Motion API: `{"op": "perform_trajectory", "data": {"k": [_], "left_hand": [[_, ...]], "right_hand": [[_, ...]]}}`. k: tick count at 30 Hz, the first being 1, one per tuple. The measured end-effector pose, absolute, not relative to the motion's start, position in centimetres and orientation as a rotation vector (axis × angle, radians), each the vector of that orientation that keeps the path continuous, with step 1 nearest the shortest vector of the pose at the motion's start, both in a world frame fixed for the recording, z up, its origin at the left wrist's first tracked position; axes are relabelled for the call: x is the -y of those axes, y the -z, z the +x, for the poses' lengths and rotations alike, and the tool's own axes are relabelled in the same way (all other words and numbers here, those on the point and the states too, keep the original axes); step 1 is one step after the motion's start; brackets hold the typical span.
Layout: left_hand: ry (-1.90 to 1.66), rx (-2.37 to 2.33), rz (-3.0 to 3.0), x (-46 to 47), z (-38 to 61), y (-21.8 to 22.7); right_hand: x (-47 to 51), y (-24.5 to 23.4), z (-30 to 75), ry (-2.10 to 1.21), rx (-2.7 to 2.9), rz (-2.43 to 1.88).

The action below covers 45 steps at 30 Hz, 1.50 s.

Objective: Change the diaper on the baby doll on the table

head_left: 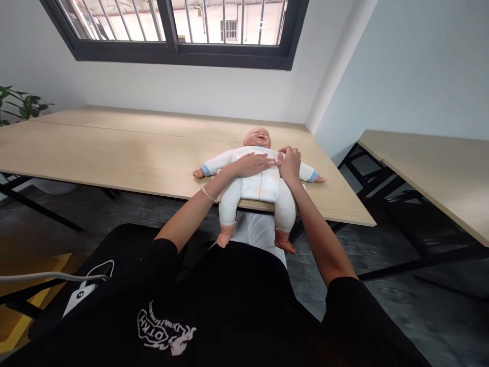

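Note:
A baby doll (233,201) lies on its back with its legs hanging over the table's front edge. It wears a white suit with blue cuffs, and a white diaper (262,188) with faint coloured prints covers its lower belly. My left hand (252,164) rests flat across the doll's belly at the diaper's upper edge, fingers stretched to the right. Close to those fingertips, my right hand (290,162) is closed in a pinch at the side of the doll's waist. Whatever lies between its fingers is hidden.
The light wooden table (114,148) runs along the wall below a barred window (229,51). To the right stands a second table (439,173). A white power bank (78,298) with a cable lies on a black seat at lower left. Leaves of a plant (26,106) show at far left.

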State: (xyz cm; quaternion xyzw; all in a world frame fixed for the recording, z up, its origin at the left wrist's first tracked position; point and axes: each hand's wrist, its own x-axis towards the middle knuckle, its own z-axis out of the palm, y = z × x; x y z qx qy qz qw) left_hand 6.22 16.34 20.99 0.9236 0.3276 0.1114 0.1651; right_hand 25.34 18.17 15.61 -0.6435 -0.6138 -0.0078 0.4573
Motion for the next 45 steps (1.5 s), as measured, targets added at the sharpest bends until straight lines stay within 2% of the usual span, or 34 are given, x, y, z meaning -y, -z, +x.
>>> {"op": "perform_trajectory", "data": {"k": [4, 10, 16, 22, 26, 34, 40, 45], "left_hand": [[-0.281, -0.88, 2.643, -18.4, 6.8, -20.7], [-0.259, -0.87, 2.615, -20.5, 7.6, -20.6], [-0.263, -0.87, 2.618, -20.9, 7.7, -20.4], [-0.241, -0.893, 2.606, -21.1, 7.5, -20.1], [-0.247, -0.871, 2.621, -21.1, 7.5, -19.9], [-0.355, -0.84, 2.54, -21.4, 7.7, -19.4], [-0.349, -0.819, 2.546, -20.9, 7.5, -19.8], [-0.357, -0.804, 2.531, -20.6, 7.4, -19.9]], "right_hand": [[-15.2, -14.2, 27.8, -0.004, 1.506, -1.557], [-10.9, -11.4, 30.4, -0.324, 1.587, -1.543], [-10.3, -11.6, 30.2, -0.545, 1.657, -1.377], [-8.2, -11.8, 31.1, -0.326, 1.714, -1.476], [-6.6, -11.9, 33.1, -0.4, 1.742, -1.487], [-9.4, -12.5, 32.4, -0.739, 1.063, -1.294], [-12.8, -16.7, 28.7, -0.639, 0.946, -1.305], [-13.8, -19.7, 25.1, -0.295, 1.221, -1.454]]}}
